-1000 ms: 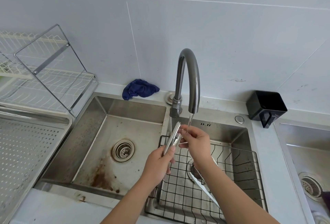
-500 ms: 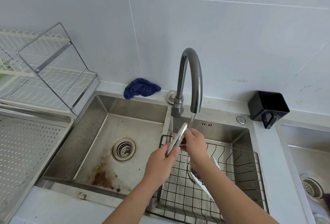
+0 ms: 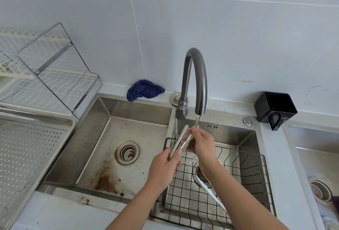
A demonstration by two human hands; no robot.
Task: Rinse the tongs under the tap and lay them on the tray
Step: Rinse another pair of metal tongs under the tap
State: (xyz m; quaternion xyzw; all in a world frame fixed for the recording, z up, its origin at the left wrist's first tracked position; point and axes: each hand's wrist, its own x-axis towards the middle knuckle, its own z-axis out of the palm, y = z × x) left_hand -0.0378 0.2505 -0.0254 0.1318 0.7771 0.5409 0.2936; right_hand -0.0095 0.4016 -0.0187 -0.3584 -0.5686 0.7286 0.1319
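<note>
**Tongs** (image 3: 178,141): metal, toothed arms. Held slanted, tips up, over the right basin of the sink (image 3: 139,108). The tips meet the stream (image 3: 196,122) from the tap (image 3: 194,75), so water can run down the arms and drop into the basin.

**Left hand** (image 3: 163,169): fingers curled round the handle end, thumb on top. It steadies the slant.

**Right hand** (image 3: 202,142): fingers pinching the lower arm near its tip, under the stream. Probably rubbing off residue.

**Basket** (image 3: 244,173): black wire, set in the right basin below both hands. A white utensil (image 3: 207,187) lies in it.

**Tray** (image 3: 22,156): perforated steel, far left, well apart from the tongs.

**Stage**: rinsing under way, laying not yet done. The tongs will need carrying across the left basin to the tray.
</note>
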